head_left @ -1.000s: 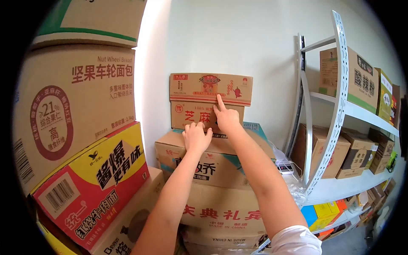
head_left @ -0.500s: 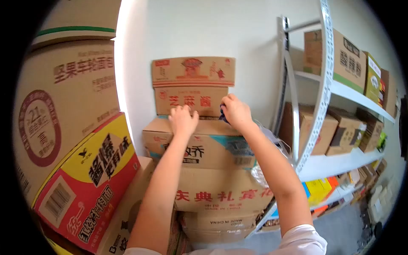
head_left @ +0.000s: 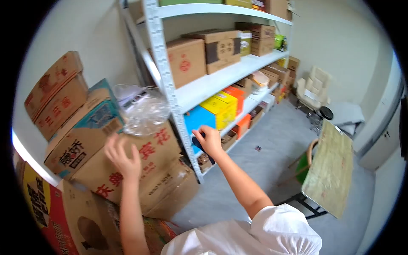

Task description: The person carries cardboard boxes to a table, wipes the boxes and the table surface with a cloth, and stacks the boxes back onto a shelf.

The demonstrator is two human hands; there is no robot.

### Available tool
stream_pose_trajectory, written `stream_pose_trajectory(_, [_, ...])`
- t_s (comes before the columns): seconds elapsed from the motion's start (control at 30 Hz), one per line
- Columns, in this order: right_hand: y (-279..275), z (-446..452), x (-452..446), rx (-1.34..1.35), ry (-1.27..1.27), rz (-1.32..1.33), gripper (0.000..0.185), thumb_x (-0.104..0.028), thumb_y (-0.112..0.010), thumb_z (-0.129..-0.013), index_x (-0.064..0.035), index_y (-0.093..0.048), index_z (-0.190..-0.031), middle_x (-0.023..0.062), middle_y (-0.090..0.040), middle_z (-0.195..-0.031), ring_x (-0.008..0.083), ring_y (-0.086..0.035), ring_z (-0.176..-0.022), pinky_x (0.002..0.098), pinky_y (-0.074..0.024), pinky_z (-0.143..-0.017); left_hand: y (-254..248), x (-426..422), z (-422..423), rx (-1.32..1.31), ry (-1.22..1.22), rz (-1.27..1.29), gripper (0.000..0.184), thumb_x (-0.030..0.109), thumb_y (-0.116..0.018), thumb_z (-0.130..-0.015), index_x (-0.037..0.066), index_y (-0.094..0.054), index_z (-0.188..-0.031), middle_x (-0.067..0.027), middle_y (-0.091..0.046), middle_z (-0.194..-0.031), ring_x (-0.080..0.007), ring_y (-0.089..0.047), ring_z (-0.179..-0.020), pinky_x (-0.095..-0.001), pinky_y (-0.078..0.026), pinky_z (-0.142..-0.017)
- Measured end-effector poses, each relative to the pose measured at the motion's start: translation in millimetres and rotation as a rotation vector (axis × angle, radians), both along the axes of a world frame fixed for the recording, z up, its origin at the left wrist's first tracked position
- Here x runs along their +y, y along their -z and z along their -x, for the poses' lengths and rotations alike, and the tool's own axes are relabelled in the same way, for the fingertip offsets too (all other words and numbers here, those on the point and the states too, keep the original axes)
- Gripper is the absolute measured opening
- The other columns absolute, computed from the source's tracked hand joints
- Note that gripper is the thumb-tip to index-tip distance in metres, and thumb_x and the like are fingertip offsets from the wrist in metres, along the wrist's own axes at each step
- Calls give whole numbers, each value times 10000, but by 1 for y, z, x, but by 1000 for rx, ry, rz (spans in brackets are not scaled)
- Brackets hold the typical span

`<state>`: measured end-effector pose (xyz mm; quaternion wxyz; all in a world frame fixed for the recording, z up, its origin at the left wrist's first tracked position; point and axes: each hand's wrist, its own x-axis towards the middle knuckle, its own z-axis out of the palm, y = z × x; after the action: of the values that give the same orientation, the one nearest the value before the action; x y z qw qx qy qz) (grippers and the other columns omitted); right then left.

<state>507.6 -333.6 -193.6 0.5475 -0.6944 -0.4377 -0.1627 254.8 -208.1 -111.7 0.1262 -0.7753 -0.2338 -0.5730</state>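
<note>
My left hand [head_left: 123,155] is open, its fingers spread in front of the stacked cardboard boxes; whether it touches them I cannot tell. Behind it are a brown carton with red lettering [head_left: 146,149] and a tilted-looking blue-and-brown noodle carton [head_left: 87,127]. My right hand [head_left: 209,141] is closed around a small dark blue object [head_left: 198,144], mostly hidden by the fingers. It is in front of the shelf's lower level, near a yellow box [head_left: 220,109] and a blue box [head_left: 199,123].
A white metal shelf [head_left: 238,70] carries boxes on several levels. Clear plastic wrapping [head_left: 146,114] lies atop the stack. A wooden-topped table [head_left: 329,170], a green chair [head_left: 302,168] and a cream office chair [head_left: 315,87] stand to the right. A red noodle carton [head_left: 55,229] is at lower left.
The view has swung right, bringing the shelf, floor and table into sight. My left hand has come off the noodle carton's top; my right hand still holds the dark object, now before the shelf.
</note>
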Motion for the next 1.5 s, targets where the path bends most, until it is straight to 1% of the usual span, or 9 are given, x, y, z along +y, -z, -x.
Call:
stream_pose_trajectory(0.2, [125, -53, -206, 430, 271, 65, 362, -280, -709, -801, 23, -581, -652, 175, -543, -567, 253, -488, -485, 360, -421, -513, 175, -167, -101, 171, 413, 662, 245, 128, -667, -735, 66, -582, -956, -153, -510, -1158, -347, -459, -1129, -470, -346, -963])
stream_pose_trajectory(0.33, [163, -85, -343, 458, 520, 142, 359, -252, -699, -819, 23, -565, -632, 113, -507, -518, 136, -429, -493, 332, -388, -489, 239, -288, -167, 359, 709, 765, 271, 164, -711, -724, 89, -614, -966, -146, -558, -1086, -331, -509, -1076, -445, -387, -927])
stream_pose_trajectory(0.5, [216, -119, -464, 900, 547, -263, 367, -260, -622, -901, -20, -552, -632, 0, -505, -577, 90, -433, -549, 279, -374, -514, 238, -413, -229, 673, 1164, 763, 312, 210, -677, -790, 99, -608, -1073, -123, -593, -1021, -290, -594, -935, -398, -470, -811])
stream_pose_trajectory(0.6, [226, -122, -487, 1057, 479, -451, 364, -313, -569, -939, -39, -565, -699, 7, -533, -645, 104, -476, -581, 271, -404, -539, 207, -468, -247, 955, 1301, 1070, 399, 196, -661, -809, 108, -547, -1181, -87, -637, -713, -261, -635, -672, -381, -492, -626])
stream_pose_trajectory(0.8, [223, -121, -458, 1471, 301, -759, 390, -404, -436, -982, -44, -522, -858, 55, -537, -765, 180, -536, -696, 335, -473, -643, 217, -477, -270, 871, 1284, 1249, 391, 123, -654, -802, 49, -533, -1166, -106, -643, -779, -235, -653, -714, -363, -507, -662])
stream_pose_trajectory(0.93, [194, -123, -407, 1660, -193, -690, 219, -252, -470, -945, -47, -498, -1018, 93, -551, -918, 216, -567, -843, 349, -494, -721, 236, -429, -277, 638, 1194, 1128, 340, 89, -627, -821, 30, -529, -1141, -164, -616, -1004, -245, -647, -825, -354, -515, -755])
stream_pose_trajectory(1.07, [182, -124, -326, 1585, -417, -435, 423, -10, -492, -777, -21, -471, -1199, 134, -571, -1081, 282, -570, -959, 441, -485, -834, 232, -359, -265, 430, 960, 1187, 373, 61, -612, -813, 28, -522, -1173, -156, -616, -1041, -243, -634, -908, -353, -515, -779])
stream_pose_trajectory(1.3, [146, -112, -160, 1476, -575, -174, 428, 12, -610, -809, -94, -457, -1194, 71, -550, -1086, 214, -562, -968, 435, -484, -790, 203, -228, -240, 129, 762, 1180, 460, -2, -545, -766, 41, -513, -1223, -133, -617, -1060, -242, -615, -974, -337, -515, -762])
stream_pose_trajectory(1.5, [92, -114, -50, 1141, -680, -110, 279, 33, -594, -820, -17, -539, -1089, 68, -587, -966, 134, -563, -885, 268, -468, -772, 169, -139, -230, -35, 789, 1191, 466, -17, -575, -808, 41, -482, -1261, -115, -603, -1048, -189, -607, -929, -290, -503, -764])
